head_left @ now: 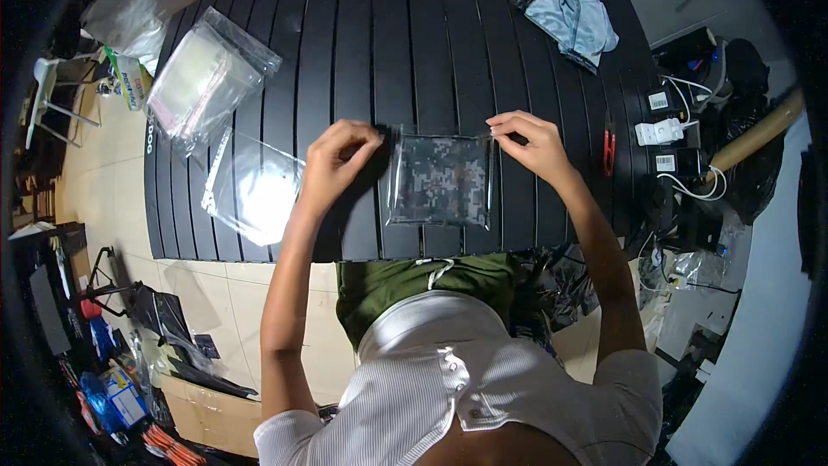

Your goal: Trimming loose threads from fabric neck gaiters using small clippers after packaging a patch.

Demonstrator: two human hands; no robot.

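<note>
Pinching the top corners of a clear-wrapped camouflage packet (440, 181) near the front edge of the black table (407, 43), the person's left hand (336, 157) and right hand (536, 145) should ideally pull evenly.

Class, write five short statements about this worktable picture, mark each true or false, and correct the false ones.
1. A camouflage-patterned item lies in a clear bag between the person's forearms. True.
2. The person is wearing gloves. False: the left hand and the right hand are both bare.
3. The table has a black slatted top. True.
4. The light-blue fabric item lies at the far left of the table. False: the light-blue fabric item lies at the far right.
5. A red object lies to the right of the right hand. True.
</note>
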